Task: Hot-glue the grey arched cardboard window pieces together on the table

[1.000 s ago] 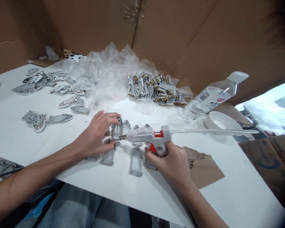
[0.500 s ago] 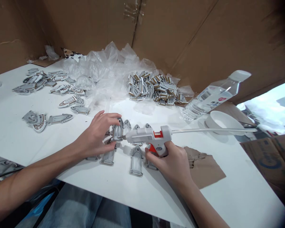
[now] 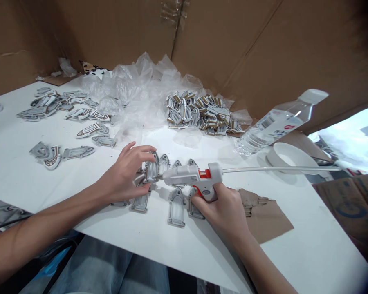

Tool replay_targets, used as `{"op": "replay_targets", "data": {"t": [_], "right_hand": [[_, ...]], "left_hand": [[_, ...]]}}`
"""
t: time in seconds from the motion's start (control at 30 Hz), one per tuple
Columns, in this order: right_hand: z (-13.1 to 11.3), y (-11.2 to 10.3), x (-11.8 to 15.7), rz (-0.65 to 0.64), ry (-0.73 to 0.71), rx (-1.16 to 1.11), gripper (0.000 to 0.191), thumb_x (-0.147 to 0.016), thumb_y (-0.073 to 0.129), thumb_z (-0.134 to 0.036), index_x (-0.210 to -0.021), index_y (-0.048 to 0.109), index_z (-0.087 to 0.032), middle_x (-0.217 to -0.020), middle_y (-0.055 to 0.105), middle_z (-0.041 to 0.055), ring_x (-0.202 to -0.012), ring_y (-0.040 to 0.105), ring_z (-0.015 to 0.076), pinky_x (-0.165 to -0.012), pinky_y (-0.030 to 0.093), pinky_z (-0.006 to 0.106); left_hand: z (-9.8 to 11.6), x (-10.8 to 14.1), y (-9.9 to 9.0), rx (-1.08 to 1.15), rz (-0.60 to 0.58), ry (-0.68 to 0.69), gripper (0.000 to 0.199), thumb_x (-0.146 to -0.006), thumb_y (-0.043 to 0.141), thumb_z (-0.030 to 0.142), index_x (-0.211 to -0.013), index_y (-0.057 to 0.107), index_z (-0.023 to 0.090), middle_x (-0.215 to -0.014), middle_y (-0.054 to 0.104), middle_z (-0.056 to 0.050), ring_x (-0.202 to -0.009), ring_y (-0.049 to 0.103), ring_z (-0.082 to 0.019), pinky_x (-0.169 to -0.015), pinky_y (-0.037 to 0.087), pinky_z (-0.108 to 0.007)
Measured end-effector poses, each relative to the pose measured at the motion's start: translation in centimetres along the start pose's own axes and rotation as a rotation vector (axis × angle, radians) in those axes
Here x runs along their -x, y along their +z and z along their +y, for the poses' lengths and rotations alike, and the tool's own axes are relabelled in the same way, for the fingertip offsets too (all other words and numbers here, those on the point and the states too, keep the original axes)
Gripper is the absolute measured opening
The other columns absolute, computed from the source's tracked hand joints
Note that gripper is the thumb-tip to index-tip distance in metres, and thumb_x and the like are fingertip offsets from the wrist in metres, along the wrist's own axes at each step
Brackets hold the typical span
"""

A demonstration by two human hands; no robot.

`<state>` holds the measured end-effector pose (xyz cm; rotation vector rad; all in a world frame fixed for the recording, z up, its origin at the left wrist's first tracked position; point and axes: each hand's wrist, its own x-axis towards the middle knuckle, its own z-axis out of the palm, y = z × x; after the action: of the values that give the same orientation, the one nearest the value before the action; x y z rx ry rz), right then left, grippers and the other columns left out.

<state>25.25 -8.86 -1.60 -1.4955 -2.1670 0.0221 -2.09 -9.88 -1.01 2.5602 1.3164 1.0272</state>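
Observation:
My right hand (image 3: 222, 206) is wrapped round the grip of a white hot glue gun (image 3: 187, 174) with a red trigger. A long clear glue stick (image 3: 279, 169) juts from its back. Between thumb and fingers, my left hand (image 3: 131, 169) holds a small grey arch-shaped plastic piece (image 3: 152, 168) upright. The gun's nozzle points at the lower edge of this piece, touching it or very close. Similar pieces lie around my hands, among them one grey piece (image 3: 176, 207) lying flat in front and another (image 3: 140, 202) below my left thumb.
Behind are a heap of pieces (image 3: 199, 114), crumpled clear plastic bags (image 3: 138, 90) and a looser pile (image 3: 49, 104) at left. To the right stand a tilted-looking water bottle (image 3: 272, 122), a white bowl (image 3: 290, 157) and a torn cardboard scrap (image 3: 266, 216). Cardboard walls (image 3: 119, 32) enclose the back.
The fingers of my right hand have squeezed the red trigger further in. My left hand and the held piece stay nearly still. The view has shifted very slightly.

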Motion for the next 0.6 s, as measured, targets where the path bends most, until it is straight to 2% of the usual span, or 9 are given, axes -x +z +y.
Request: {"op": "replay_targets", "data": {"t": [0.23,0.6], "right_hand": [[-0.01,0.01,0.05,0.063,0.008,-0.005,0.042,-0.065,0.065,-0.042,-0.055,0.028,-0.025,-0.04,0.041,-0.0051,-0.037,0.043,0.0116,-0.042,0.028,0.023],[0.33,-0.15,-0.04,0.096,0.016,0.015,0.044,-0.065,0.066,-0.044,-0.055,0.028,-0.024,-0.039,0.04,-0.0053,-0.037,0.041,0.0108,-0.041,0.027,0.023]], "left_hand": [[0.2,-0.23,-0.23,-0.008,0.013,-0.009,0.05,-0.072,0.067,0.017,-0.113,0.038,0.021,-0.127,0.054,-0.015,-0.126,0.049,-0.026,-0.115,0.022,-0.051],[0.12,-0.27,-0.54,-0.003,0.075,-0.05,0.053,-0.07,0.069,0.017,-0.112,0.038,0.022,-0.128,0.053,-0.014,-0.126,0.049,-0.027,-0.114,0.023,-0.053]]}}
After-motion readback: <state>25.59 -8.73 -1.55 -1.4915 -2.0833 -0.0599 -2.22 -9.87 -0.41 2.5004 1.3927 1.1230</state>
